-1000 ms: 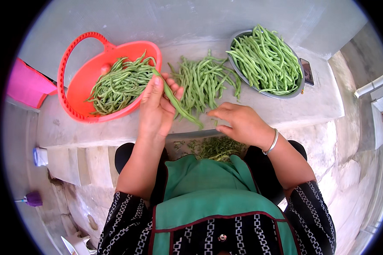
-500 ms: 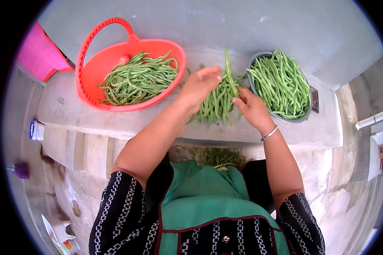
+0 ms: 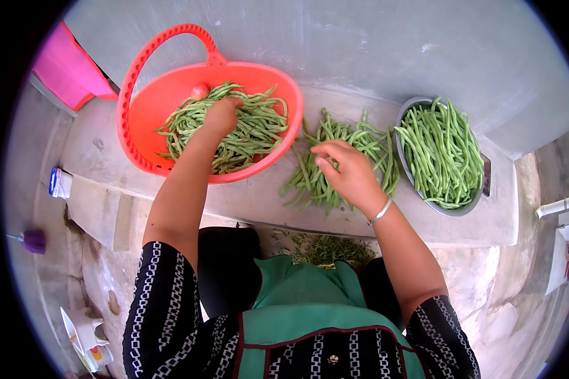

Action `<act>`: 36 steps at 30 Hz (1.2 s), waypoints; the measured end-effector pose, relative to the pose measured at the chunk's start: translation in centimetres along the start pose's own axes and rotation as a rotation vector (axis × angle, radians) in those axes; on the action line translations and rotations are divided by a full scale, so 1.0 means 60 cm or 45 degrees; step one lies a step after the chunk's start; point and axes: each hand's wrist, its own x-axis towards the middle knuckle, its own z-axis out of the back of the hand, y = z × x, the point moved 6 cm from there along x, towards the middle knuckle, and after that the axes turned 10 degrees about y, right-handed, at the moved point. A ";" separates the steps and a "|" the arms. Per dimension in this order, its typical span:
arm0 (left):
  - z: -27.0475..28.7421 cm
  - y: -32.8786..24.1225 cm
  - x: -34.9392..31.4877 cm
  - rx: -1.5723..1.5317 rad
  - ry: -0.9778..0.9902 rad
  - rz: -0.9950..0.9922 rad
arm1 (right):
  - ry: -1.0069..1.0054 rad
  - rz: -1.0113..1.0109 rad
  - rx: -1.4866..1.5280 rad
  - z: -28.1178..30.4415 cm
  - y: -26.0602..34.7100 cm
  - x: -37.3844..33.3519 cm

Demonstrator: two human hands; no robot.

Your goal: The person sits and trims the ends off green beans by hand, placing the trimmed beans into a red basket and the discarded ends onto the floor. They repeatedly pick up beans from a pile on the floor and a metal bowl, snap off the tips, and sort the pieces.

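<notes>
Long green beans lie heaped in a red plastic basket at the left. My left hand reaches onto that heap, its fingers bent down and closed against the beans; what they hold is hidden. In the middle, a loose pile of green beans rests on the concrete ledge. Over this pile hovers my right hand, fingers curved, thumb apart, and nothing visible between them. To its right stands a grey bowl heaped with lighter green beans.
A round pinkish-red thing sits in the basket by its back wall. Behind the bowl's right side lies a dark flat device. A grey wall closes off the back. Green trimmings lie on the ground below the ledge.
My left hand has moved left from the middle pile into the red basket. The long bean held upright between my hands is no longer seen there. My right hand has shifted left and nearer.
</notes>
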 end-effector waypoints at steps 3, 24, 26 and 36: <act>-0.007 -0.012 0.007 0.062 -0.011 -0.033 | -0.001 0.101 0.016 -0.024 0.028 0.086; 0.342 -0.174 -0.173 -0.721 -0.749 -0.467 | -0.132 0.068 0.520 0.076 0.124 0.150; 0.376 -0.231 -0.205 -0.946 -0.724 -0.578 | -0.113 0.125 0.511 0.115 0.135 0.100; 0.221 -0.446 -0.216 -1.704 -0.100 -0.622 | 0.137 -0.019 0.820 0.087 0.076 -0.103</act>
